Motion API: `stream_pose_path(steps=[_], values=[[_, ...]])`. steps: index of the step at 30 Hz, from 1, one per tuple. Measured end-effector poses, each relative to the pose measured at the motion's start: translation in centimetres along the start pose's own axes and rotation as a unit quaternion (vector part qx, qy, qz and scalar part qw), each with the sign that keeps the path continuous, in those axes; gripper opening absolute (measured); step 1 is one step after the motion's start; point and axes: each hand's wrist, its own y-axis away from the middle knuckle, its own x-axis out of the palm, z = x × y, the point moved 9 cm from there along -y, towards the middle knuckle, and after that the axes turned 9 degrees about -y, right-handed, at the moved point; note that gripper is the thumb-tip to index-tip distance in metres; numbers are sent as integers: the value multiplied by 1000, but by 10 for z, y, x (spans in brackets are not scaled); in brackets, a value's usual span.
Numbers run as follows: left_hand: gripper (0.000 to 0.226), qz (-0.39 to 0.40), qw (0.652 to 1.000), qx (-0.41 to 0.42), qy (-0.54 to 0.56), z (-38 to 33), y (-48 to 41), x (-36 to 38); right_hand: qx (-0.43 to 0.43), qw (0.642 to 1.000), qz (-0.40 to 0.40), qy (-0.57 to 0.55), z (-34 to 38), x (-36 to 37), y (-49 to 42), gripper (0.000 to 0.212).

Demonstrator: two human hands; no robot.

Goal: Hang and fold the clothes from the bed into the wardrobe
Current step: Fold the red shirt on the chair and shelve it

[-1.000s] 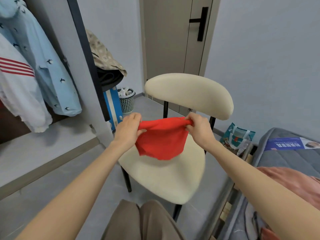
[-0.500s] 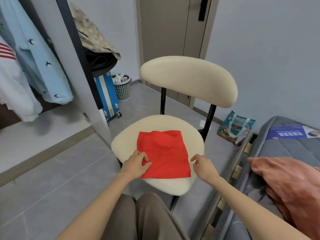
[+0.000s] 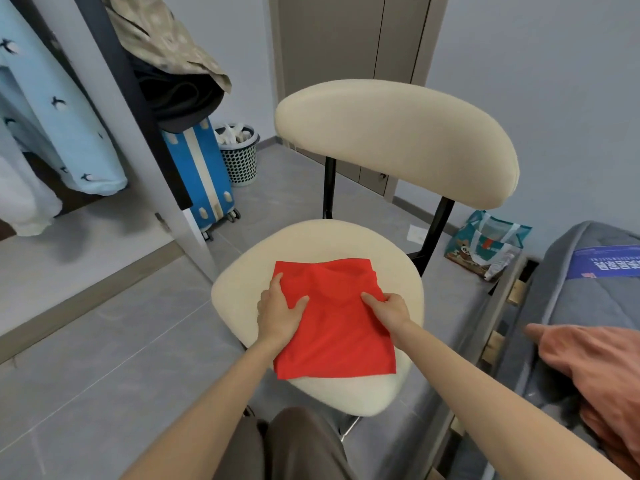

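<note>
the red cloth (image 3: 332,327) lies folded into a rough square on the cream seat of the chair (image 3: 239,306), covering the middle of the seat and reaching toward its front edge, with the near right corner close to the seat's rim. the far edge of the cloth is slightly rumpled, with a soft ridge across it.

the left hand (image 3: 280,315) rests flat on the left side of the cloth, fingers straight and a little spread, thumb angled in toward the middle, pressing the fabric down. the right hand (image 3: 389,311) is at the cloth's right edge, its fingers curled round that edge and the thumb lying on top, so it grips the fabric there. both forearms reach in from the near side, above the person's knees in brown trousers (image 3: 304,445).

the chair's curved backrest (image 3: 398,140) stands at the far side of the seat on black posts. to the left is the open wardrobe (image 3: 114,109), with a light blue shirt (image 3: 62,119) hanging inside and a white garment (image 3: 24,202) beside it. behind the wardrobe's side panel stands a blue suitcase (image 3: 197,168) with dark and beige clothes (image 3: 169,46) piled on top, and a mesh bin (image 3: 240,159) just beside it. a door (image 3: 346,64) is behind the chair. to the right is the bed (image 3: 571,299), with a salmon garment (image 3: 595,372) lying on its near end, and a printed bag (image 3: 485,249) sits on the floor between chair and bed.
</note>
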Motion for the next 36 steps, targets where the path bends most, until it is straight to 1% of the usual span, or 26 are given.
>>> stream_pose_path(steps=[1, 2, 4, 5, 8, 11, 13, 15, 16, 17, 18, 19, 20, 21, 22, 23, 24, 26, 27, 29, 31, 34, 36], values=[[71, -4, 999, -11, 35, 0, -5, 0, -5, 1000, 4, -20, 2, 1, -3, 36], [64, -5, 998, -27, 56, 2, -11, 0, -20, 999, 4, -27, 6, 2, -6, 31], [38, -11, 997, -37, 60, 2, -23, -1, -70, 997, 4, -45, 18, 2, -12, 24], [32, -18, 997, -34, 73, 1, -30, -3, -93, 994, 6, -61, 25, 2, -15, 21], [37, -33, 991, -35, 129, 0, -47, -11, -124, 988, 3, -91, 37, 2, -24, 16], [42, -46, 993, -36, 105, 4, -58, -10, -117, 989, -12, -85, 35, 5, -33, 17], [42, -57, 995, -61, 59, 10, -61, -5, -103, 993, -32, -50, 30, 7, -38, 22], [40, -73, 990, -121, 6, 18, -60, -1, -95, 993, -66, 21, 25, 5, -39, 32], [40, -82, 986, -143, -5, 20, -57, -1, -107, 987, -97, 74, 25, 2, -36, 38], [42, -105, 985, -136, -15, 16, -52, -3, -143, 972, -132, 135, 31, 1, -28, 44], [44, -140, 985, -88, -43, 6, -48, -6, -201, 948, -154, 195, 40, 4, -18, 48], [45, -167, 982, -7, -92, -9, -42, -6, -263, 919, -150, 252, 48, 15, -7, 49], [45, -163, 971, 79, -154, -24, -36, 3, -309, 891, -123, 310, 51, 31, 0, 48], [46, -137, 956, 145, -215, -33, -30, 17, -327, 867, -86, 366, 46, 46, 3, 46], [47, -102, 942, 177, -266, -35, -28, 33, -319, 853, -53, 410, 37, 57, 1, 45], [48, -65, 935, 175, -301, -29, -29, 45, -289, 851, -26, 438, 26, 60, -5, 46], [49, -39, 936, 156, -312, -22, -31, 52, -245, 862, -7, 443, 15, 57, -13, 47], [51, -20, 950, 111, -293, -10, -38, 54, -165, 891, 9, 424, 0, 45, -26, 52], [52, -19, 955, 94, -282, -7, -40, 52, -146, 896, 9, 419, -4, 40, -29, 54], [55, -23, 965, 55, -256, -1, -40, 46, -145, 901, 0, 409, -5, 35, -30, 56], [57, -40, 974, 25, -221, 6, -35, 39, -156, 908, -27, 387, -4, 31, -26, 57], [56, -67, 986, -2, -153, 18, -24, 30, -163, 925, -54, 339, -5, 26, -20, 61], [57, -77, 992, 2, -99, 21, -20, 27, -177, 929, -68, 319, -2, 24, -17, 64]])
